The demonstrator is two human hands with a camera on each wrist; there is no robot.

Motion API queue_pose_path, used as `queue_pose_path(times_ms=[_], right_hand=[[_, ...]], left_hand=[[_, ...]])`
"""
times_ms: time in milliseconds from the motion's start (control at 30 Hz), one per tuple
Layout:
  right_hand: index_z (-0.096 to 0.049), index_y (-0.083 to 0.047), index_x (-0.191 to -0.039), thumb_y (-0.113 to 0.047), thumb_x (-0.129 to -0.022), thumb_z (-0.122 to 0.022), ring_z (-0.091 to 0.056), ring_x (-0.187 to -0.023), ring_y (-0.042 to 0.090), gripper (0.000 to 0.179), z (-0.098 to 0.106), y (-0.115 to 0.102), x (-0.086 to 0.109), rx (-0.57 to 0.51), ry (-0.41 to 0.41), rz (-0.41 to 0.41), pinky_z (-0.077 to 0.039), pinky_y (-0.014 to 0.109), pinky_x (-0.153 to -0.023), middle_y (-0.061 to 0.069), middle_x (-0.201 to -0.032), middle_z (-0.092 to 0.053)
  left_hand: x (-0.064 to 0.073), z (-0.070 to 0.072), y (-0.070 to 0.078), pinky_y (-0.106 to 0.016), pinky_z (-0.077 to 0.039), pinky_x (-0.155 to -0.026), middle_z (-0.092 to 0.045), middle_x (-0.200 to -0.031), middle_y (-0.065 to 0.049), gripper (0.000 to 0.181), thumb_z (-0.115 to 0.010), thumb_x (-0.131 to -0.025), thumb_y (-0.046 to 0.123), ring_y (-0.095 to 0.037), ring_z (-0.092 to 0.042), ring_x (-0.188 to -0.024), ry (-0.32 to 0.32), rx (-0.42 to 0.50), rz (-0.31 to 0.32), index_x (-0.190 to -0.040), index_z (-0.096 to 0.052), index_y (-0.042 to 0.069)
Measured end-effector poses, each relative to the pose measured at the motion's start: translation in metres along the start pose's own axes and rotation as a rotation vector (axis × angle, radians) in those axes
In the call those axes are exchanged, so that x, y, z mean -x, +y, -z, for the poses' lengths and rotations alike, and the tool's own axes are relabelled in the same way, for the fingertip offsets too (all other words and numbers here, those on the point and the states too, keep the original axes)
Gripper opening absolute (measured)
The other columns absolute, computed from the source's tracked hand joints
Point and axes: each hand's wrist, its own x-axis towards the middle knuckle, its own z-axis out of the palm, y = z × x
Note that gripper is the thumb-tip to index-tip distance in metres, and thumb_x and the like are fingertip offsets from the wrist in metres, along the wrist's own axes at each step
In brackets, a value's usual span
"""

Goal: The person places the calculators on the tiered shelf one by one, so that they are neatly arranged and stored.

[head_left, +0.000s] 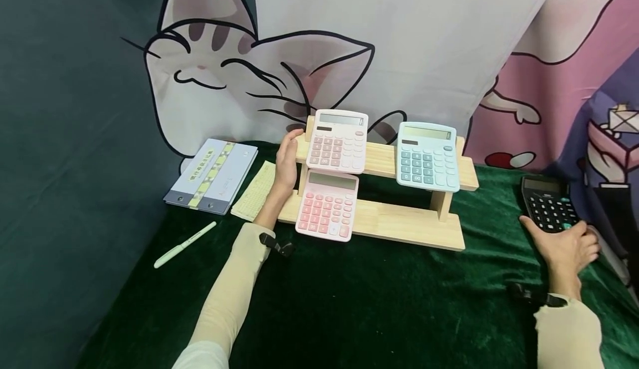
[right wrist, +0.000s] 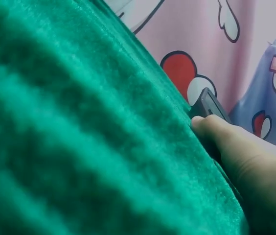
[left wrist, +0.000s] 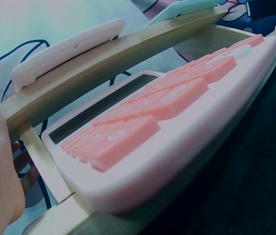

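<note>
My left hand point(head_left: 286, 163) touches the left end of a two-tier wooden rack point(head_left: 409, 227), its fingers reaching up beside the upper shelf. In the left wrist view, some fingertips show behind the end post. On the top shelf lean a white-and-pink calculator point(head_left: 344, 158) and a light blue calculator point(head_left: 439, 172). Below the first, a pink calculator point(head_left: 326, 205) leans on the lower shelf. Far to the right, my right hand point(head_left: 569, 249) grips the lower end of a black calculator point(head_left: 549, 205), thumb at its left edge. In the right wrist view only a dark corner of it shows past the thumb.
Left of the rack lie a blue-grey notebook point(head_left: 212, 175), a pale yellow-green note pad point(head_left: 254, 191) and a light green pen point(head_left: 184, 244). Dark green velvet cloth point(head_left: 389, 302) covers the table. A printed cartoon curtain point(head_left: 424, 41) hangs right behind the rack.
</note>
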Motion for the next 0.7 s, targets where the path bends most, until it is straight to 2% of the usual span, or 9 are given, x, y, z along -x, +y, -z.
queue_pose_path(times_ms=[200,367,500,700], right_hand=[[0.001,0.008,-0.154,-0.075,-0.077,-0.06,-0.011,-0.137,0.062,0.129,0.0001,0.0008,-0.001,0.014,-0.042,0.03,-0.007,0.069,-0.112,0.047,-0.15,-0.006],[0.007,0.006,-0.154,-0.074,-0.079,-0.059,-0.007,-0.139,0.062,0.128,0.0016,0.0035,-0.0008,0.03,-0.062,0.018,-0.007,0.068,-0.113,0.048,-0.151,-0.003],[-0.002,0.004,-0.156,-0.07,-0.079,-0.061,-0.012,-0.14,0.06,0.122,0.0001,0.004,0.0019,-0.007,-0.001,0.001,-0.009,0.066,-0.114,0.046,-0.151,-0.01],[-0.012,-0.002,-0.157,-0.065,-0.08,-0.064,-0.015,-0.142,0.054,0.113,-0.0034,-0.0047,0.004,-0.121,0.084,-0.036,-0.01,0.06,-0.118,0.041,-0.153,-0.016]], left_hand=[[0.0003,-0.0004,-0.0003,-0.04,-0.031,-0.118,-0.046,-0.148,-0.022,0.042,-0.03,-0.109,0.016,-0.028,-0.044,-0.137,0.004,0.003,-0.004,-0.143,-0.045,-0.003],[-0.0012,-0.003,-0.0014,-0.041,-0.032,-0.118,-0.046,-0.148,-0.022,0.042,-0.029,-0.109,0.017,-0.028,-0.044,-0.136,-0.013,0.006,-0.006,-0.143,-0.044,-0.004],[-0.0001,-0.0043,-0.0018,-0.04,-0.033,-0.117,-0.047,-0.147,-0.02,0.043,-0.029,-0.109,0.017,-0.027,-0.045,-0.136,-0.016,0.0,0.007,-0.143,-0.044,-0.003],[0.0008,-0.0006,0.0001,-0.04,-0.032,-0.118,-0.047,-0.147,-0.02,0.043,-0.029,-0.109,0.017,-0.026,-0.045,-0.135,-0.002,-0.008,0.008,-0.144,-0.045,-0.003]])
